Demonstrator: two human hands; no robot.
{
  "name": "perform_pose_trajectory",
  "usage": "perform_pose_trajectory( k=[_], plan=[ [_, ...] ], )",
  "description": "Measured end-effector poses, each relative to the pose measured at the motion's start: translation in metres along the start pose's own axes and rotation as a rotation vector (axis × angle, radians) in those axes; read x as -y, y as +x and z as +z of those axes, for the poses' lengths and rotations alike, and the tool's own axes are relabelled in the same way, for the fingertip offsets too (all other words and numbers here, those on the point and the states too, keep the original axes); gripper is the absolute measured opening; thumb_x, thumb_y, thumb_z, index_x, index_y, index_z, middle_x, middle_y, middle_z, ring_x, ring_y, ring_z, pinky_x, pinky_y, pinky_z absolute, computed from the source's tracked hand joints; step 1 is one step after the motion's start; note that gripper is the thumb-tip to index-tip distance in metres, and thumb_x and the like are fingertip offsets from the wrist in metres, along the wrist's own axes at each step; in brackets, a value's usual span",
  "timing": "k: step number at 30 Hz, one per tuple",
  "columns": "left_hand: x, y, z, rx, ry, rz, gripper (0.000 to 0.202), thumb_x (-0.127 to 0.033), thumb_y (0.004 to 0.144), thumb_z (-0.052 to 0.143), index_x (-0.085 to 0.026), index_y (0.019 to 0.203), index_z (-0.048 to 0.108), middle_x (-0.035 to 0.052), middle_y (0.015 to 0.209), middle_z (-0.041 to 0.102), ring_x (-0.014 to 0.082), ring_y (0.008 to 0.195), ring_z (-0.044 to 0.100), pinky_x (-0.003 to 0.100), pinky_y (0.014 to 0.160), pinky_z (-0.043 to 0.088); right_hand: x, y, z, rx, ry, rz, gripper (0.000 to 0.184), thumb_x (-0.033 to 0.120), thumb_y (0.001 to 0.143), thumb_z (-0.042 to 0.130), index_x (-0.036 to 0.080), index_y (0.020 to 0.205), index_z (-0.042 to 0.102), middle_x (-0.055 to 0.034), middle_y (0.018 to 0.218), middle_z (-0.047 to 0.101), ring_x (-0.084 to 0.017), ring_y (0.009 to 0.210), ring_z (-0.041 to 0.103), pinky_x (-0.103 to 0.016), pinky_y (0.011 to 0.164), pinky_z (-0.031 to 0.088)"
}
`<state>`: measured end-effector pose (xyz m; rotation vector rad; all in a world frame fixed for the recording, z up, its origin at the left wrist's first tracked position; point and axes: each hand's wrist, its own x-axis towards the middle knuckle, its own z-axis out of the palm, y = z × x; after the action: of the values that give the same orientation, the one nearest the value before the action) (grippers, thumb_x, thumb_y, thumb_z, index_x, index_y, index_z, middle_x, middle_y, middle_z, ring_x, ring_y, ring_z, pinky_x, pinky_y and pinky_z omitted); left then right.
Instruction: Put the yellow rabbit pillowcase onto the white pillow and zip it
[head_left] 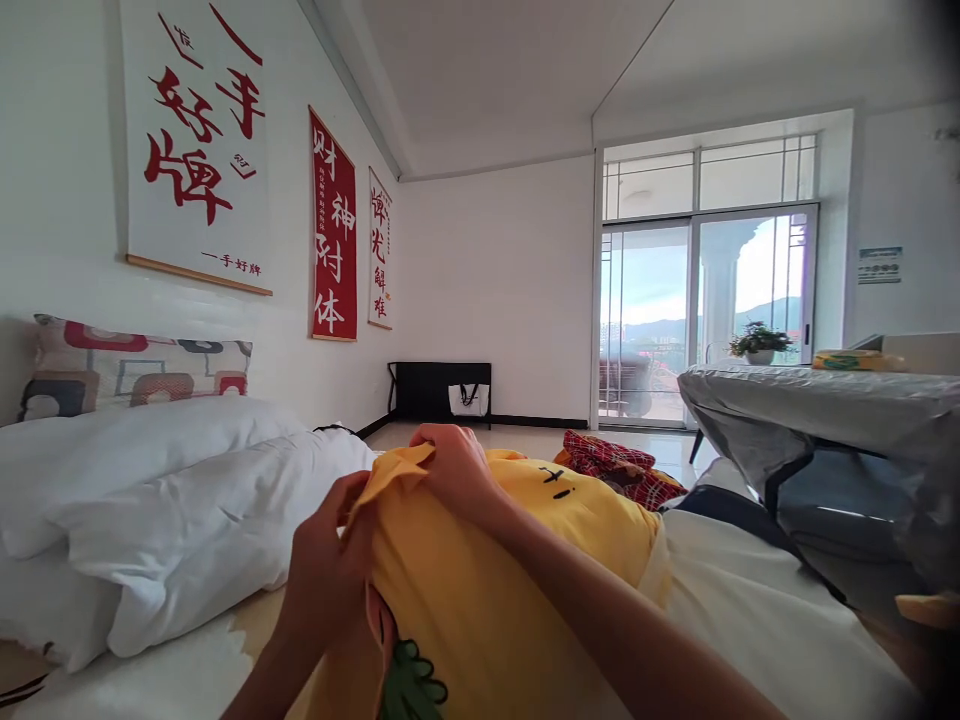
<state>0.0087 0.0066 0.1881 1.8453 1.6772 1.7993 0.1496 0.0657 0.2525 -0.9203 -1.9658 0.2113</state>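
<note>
Gripping edge of yellow cloth w/ L hand & R hand, low ctr, white pillows nearby on L, red plaid cloth behind, partly blocked, grey-covered bench w/ potted plant at R

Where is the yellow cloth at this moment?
In the head view, the yellow cloth is at lower centre, gripped by the left hand and right hand, just right of the white pillows.
</note>
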Motion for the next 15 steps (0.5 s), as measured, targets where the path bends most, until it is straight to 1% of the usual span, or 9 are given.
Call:
perform_pose_trajectory(
  k=[2, 5, 6, 8, 11, 13, 15],
  plan=[
    [-0.008, 0.017, -0.002, 0.04, -0.05, 0.009, 0.037, -0.047, 0.084, 0.042, -0.02, 0.102, 0.061, 0.0044, 0.094, 0.067, 0.0214, 0.085, 0.06, 0.03, 0.071, 0.046, -0.001, 0.004, -0.007, 0.007, 0.063, 0.014, 0.004, 0.022, 0.06, 0.058, 0.021, 0.063, 0.06, 0.0029, 0.059, 0.054, -0.011, 0.06, 0.04, -0.023, 0.054, 0.029],
    [-0.028, 0.038, -0.009, 0.12, -0.036, 0.097, 0.032, -0.048, 0.079, 0.051, -0.021, 0.09, 0.063, 0.0024, 0.087, 0.066, 0.0197, 0.078, 0.058, 0.027, 0.067, 0.043, -0.001, 0.009, -0.017, 0.052, 0.197, -0.002, 0.009, 0.022, 0.058, 0.058, 0.019, 0.065, 0.061, 0.0026, 0.06, 0.054, -0.011, 0.06, 0.042, -0.022, 0.052, 0.03],
    [-0.035, 0.043, -0.011, 0.149, -0.03, 0.102, 0.031, -0.049, 0.077, 0.054, -0.02, 0.087, 0.063, 0.0024, 0.085, 0.066, 0.0198, 0.077, 0.058, 0.026, 0.066, 0.043, -0.001, 0.011, -0.02, 0.07, 0.229, -0.015, 0.01, 0.022, 0.057, 0.058, 0.019, 0.066, 0.062, 0.0028, 0.06, 0.053, -0.011, 0.059, 0.042, -0.021, 0.051, 0.03],
    [-0.045, 0.05, -0.016, 0.25, -0.059, 0.043, 0.031, -0.049, 0.073, 0.06, -0.019, 0.081, 0.063, 0.0024, 0.08, 0.065, 0.02, 0.075, 0.057, 0.026, 0.062, 0.041, -0.002, 0.013, -0.025, 0.108, 0.271, -0.032, 0.012, 0.02, 0.056, 0.057, 0.017, 0.067, 0.062, 0.003, 0.059, 0.052, -0.01, 0.057, 0.041, -0.021, 0.05, 0.03],
    [-0.05, 0.055, -0.023, 0.485, -0.227, -0.099, 0.03, -0.044, 0.068, 0.069, -0.018, 0.08, 0.062, 0.0004, 0.076, 0.063, 0.0185, 0.073, 0.057, 0.024, 0.059, 0.04, -0.006, 0.012, -0.029, 0.179, 0.349, -0.021, 0.014, 0.022, 0.061, 0.055, 0.016, 0.069, 0.065, 0.0022, 0.061, 0.053, -0.009, 0.057, 0.041, -0.021, 0.051, 0.031],
    [-0.051, 0.055, -0.026, 0.605, -0.365, -0.17, 0.03, -0.042, 0.068, 0.072, -0.017, 0.084, 0.064, 0.0004, 0.079, 0.064, 0.0181, 0.076, 0.059, 0.024, 0.063, 0.043, -0.007, 0.01, -0.031, 0.221, 0.382, -0.024, 0.015, 0.026, 0.066, 0.054, 0.016, 0.068, 0.064, 0.0022, 0.062, 0.052, -0.009, 0.058, 0.041, -0.021, 0.052, 0.031],
    [-0.052, 0.052, -0.025, 0.658, -0.509, -0.265, 0.033, -0.042, 0.073, 0.07, -0.017, 0.093, 0.065, 0.0029, 0.086, 0.067, 0.0199, 0.084, 0.062, 0.025, 0.07, 0.047, -0.007, 0.009, -0.031, 0.216, 0.328, -0.037, 0.019, 0.03, 0.071, 0.054, 0.016, 0.06, 0.058, 0.0039, 0.058, 0.043, -0.008, 0.058, 0.036, -0.021, 0.052, 0.027]
  ],
)
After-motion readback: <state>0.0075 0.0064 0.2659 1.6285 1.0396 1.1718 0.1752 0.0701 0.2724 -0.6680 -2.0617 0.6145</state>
